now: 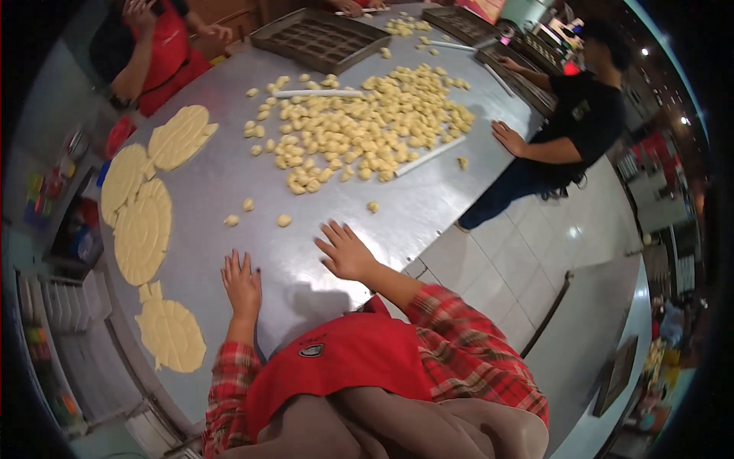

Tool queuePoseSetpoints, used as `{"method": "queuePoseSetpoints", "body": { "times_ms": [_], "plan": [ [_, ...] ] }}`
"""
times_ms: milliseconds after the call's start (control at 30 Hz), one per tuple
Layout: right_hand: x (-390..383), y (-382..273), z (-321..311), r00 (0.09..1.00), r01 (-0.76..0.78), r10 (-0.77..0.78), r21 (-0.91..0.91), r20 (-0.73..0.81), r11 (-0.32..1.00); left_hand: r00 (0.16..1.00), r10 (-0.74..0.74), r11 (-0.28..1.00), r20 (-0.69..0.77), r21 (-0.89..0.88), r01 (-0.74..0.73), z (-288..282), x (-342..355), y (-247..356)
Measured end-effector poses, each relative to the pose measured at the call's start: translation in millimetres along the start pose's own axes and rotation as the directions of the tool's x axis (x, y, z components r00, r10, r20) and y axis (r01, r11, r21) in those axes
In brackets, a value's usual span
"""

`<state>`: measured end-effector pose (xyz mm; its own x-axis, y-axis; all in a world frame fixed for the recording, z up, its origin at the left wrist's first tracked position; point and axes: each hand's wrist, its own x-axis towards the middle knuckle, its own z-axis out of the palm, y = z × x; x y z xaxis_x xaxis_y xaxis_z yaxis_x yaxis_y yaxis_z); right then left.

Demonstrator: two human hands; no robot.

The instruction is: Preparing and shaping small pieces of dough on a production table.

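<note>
My left hand (241,283) rests on the steel table (214,176) with fingers stretched apart, holding nothing. My right hand (344,252) lies open near the table's right edge, also empty. Just beyond them are a few loose dough balls (284,220). Farther back is a wide spread of small pale-yellow dough pieces (375,115) with a long white rod (321,93) among them and another white rod (428,159) along their right side. To the left of my left hand lie flat, scored dough sheets (141,229), with another sheet (170,334) nearer me.
Metal trays (321,38) stand at the back and along the right (516,80). A person in black (573,115) has a hand on the right edge. A person in a red apron (164,65) stands back left. Tiled floor (512,252) shows right; a grey counter (581,336) is lower right.
</note>
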<state>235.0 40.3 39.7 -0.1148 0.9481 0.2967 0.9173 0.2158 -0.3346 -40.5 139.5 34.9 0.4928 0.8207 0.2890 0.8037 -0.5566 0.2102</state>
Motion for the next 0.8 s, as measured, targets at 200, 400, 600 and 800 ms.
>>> {"method": "queuePoseSetpoints", "body": {
  "times_ms": [200,400,600,800],
  "plan": [
    [-58,-53,19,0.990,-0.099,0.034,0.509,0.136,0.855,0.972,-0.193,0.651,0.135,-0.724,0.230,-7,-77,28],
    [42,-90,19,0.956,0.002,-0.134,0.450,0.262,0.893,0.746,-0.168,-0.364,0.645,-0.744,0.561,-31,-59,47],
    [175,166,-116,0.877,-0.467,0.480,-0.203,0.019,0.861,0.840,-0.219,0.390,0.496,-0.745,0.542,-74,-75,-69],
    [185,53,-45,0.958,-0.018,-0.011,-0.098,-0.287,0.995,0.790,-0.543,0.837,-0.283,-0.256,0.483,-111,-41,-258]
  ]
}}
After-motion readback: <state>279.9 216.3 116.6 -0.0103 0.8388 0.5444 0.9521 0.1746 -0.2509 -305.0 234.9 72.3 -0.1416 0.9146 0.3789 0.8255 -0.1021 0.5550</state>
